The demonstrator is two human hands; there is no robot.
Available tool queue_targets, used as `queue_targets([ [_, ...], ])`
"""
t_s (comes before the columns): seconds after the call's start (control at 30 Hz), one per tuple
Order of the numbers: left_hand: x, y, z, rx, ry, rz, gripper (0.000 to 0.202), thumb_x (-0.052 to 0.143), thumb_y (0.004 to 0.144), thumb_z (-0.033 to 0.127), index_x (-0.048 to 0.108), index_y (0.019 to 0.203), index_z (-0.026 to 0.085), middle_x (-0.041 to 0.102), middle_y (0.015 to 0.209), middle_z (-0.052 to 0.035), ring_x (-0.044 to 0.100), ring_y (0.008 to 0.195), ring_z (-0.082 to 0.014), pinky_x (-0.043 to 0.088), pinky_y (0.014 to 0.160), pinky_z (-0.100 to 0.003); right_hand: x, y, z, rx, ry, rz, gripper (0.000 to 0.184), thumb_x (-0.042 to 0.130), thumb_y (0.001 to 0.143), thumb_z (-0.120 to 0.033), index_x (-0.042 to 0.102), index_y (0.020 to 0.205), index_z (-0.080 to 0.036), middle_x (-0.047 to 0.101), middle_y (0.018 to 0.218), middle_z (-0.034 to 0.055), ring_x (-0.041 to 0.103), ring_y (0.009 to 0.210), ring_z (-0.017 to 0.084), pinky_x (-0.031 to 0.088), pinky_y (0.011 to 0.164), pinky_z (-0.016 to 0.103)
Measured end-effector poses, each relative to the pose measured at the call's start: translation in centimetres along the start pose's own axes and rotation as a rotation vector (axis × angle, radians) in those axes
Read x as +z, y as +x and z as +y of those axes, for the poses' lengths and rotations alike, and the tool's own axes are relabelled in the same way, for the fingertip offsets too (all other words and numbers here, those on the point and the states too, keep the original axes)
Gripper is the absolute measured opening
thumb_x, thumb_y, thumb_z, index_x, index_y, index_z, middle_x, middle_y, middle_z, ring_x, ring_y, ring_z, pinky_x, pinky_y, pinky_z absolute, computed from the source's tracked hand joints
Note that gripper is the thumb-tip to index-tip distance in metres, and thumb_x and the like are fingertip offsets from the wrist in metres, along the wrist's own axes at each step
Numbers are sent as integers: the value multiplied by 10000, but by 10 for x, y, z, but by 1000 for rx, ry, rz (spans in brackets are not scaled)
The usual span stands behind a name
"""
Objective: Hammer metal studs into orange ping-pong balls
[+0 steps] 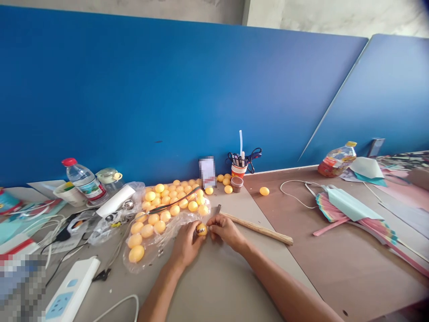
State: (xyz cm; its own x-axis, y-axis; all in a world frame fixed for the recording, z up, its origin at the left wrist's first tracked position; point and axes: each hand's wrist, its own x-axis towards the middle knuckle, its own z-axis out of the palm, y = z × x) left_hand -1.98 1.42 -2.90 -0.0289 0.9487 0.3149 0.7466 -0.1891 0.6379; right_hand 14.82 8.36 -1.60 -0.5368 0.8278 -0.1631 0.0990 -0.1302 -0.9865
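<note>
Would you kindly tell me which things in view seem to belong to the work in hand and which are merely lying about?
Probably part of the job:
yellow ball in the left hand, right hand close beside it
bagged yellow balls
wooden stick near the right hand, perhaps

Apparently just lying about:
red-capped bottle
yellow-capped bottle
power strip

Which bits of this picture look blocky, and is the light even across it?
In the head view, blocky squares cover the lower left corner and parts of the small upright rectangular object; in the head view, the blue partition looks paler right of centre than at left; also there, marks on the ball in the left hand are too small to make out.
</note>
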Motion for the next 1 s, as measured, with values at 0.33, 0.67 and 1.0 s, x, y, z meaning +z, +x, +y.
queue_targets([
  [0.33, -2, 1, 4, 30, 58, -91, 305, 600, 764, 212, 601, 1069, 232, 687, 1071, -68, 619, 1015, -263, 481, 894, -429, 0, -1, 0, -75, 2, -2, 108, 584, 701, -240, 487, 692, -192, 494, 467, -80, 411, 426, 72, 300, 461, 196],
  [0.67, -6, 3, 11, 2, 55, -132, 229, 579, 782, 226, 620, 1007, 231, 689, 1024, -53, 615, 978, -244, 471, 869, -397, -2, -4, -8, 23, 66, -81, 116, 590, 673, -254, 547, 746, -175, 529, 479, -71, 448, 403, 77, 309, 436, 196],
  [1.0, -7, 1, 14, -9, 56, -155, 251, 567, 799, 215, 610, 1046, 231, 685, 1034, -49, 603, 981, -235, 458, 876, -393, -4, -5, -10, 44, 147, -137, 150, 636, 628, -260, 590, 727, -157, 598, 563, -42, 501, 431, 74, 364, 471, 214],
])
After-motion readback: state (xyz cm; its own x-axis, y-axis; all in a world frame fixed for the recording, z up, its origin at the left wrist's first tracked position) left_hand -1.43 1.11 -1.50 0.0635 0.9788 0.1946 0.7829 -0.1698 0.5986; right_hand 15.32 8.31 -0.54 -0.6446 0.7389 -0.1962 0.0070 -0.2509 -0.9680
